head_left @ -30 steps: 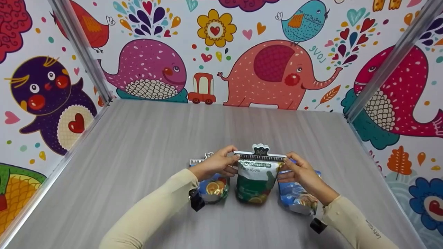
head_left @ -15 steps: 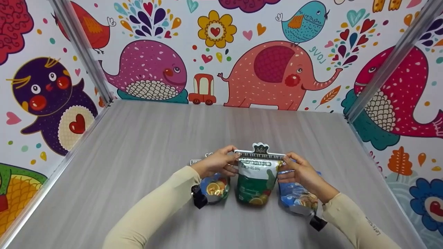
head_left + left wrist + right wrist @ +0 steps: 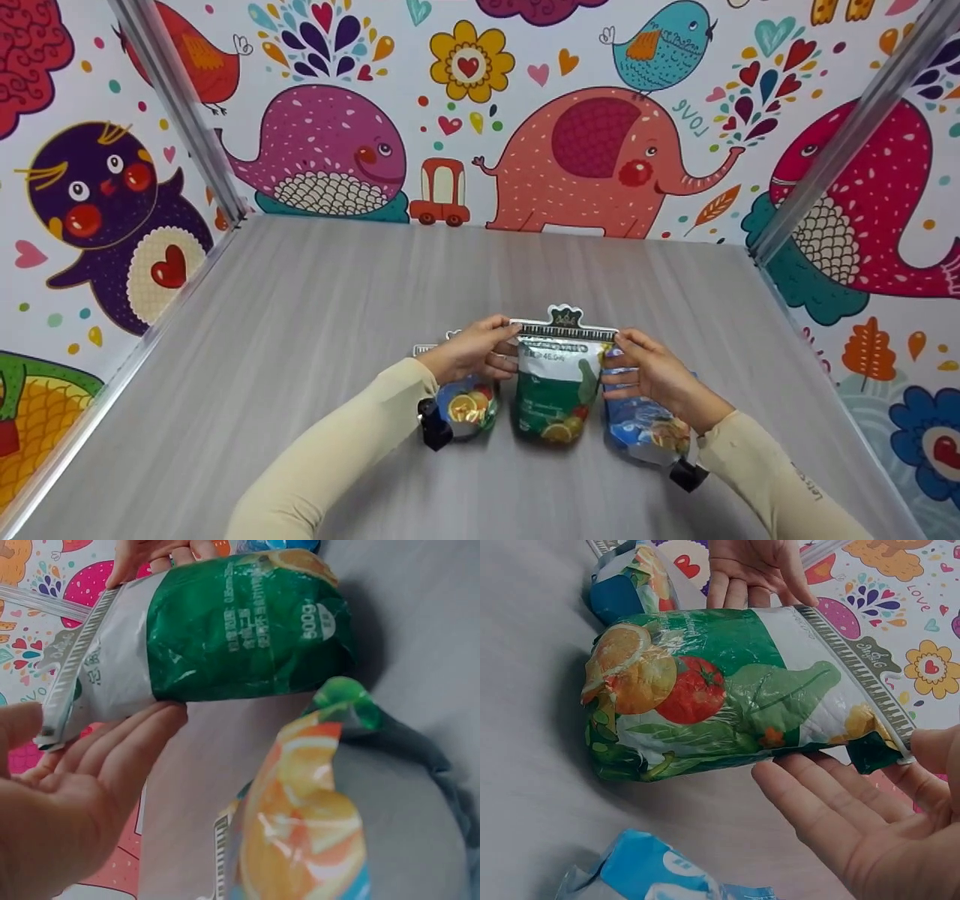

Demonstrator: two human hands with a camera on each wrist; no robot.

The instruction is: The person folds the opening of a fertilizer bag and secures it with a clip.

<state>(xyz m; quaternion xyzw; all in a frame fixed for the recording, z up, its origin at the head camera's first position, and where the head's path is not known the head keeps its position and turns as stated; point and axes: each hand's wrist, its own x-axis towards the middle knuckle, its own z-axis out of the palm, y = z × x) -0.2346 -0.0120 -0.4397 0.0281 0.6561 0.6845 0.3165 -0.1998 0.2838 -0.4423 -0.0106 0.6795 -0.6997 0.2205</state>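
Observation:
A green and white pouch (image 3: 559,401) with fruit and vegetable prints stands upright between both hands on the table. Across its top sits a long bag clip (image 3: 566,332) with a piano-key pattern and a crown-shaped tab. My left hand (image 3: 472,351) pinches the clip's left end between thumb and fingers, other fingers lying along the pouch's side. At the opposite end, my right hand (image 3: 660,375) pinches the clip likewise; in the right wrist view its lower fingers (image 3: 810,795) extend beside the pouch. The pouch's back is hidden in the head view.
Left of the pouch stands a blue bag (image 3: 469,409) with orange-slice prints and its own clip, partly behind the left hand. A second blue bag (image 3: 645,431) lies under the right hand. The grey table (image 3: 337,300) meets a cartoon-printed wall (image 3: 450,112) behind.
The clip has risen slightly and tilted, so more of its piano-key face shows. Both hands keep their hold at its ends; the pouch's base stays in about the same place.

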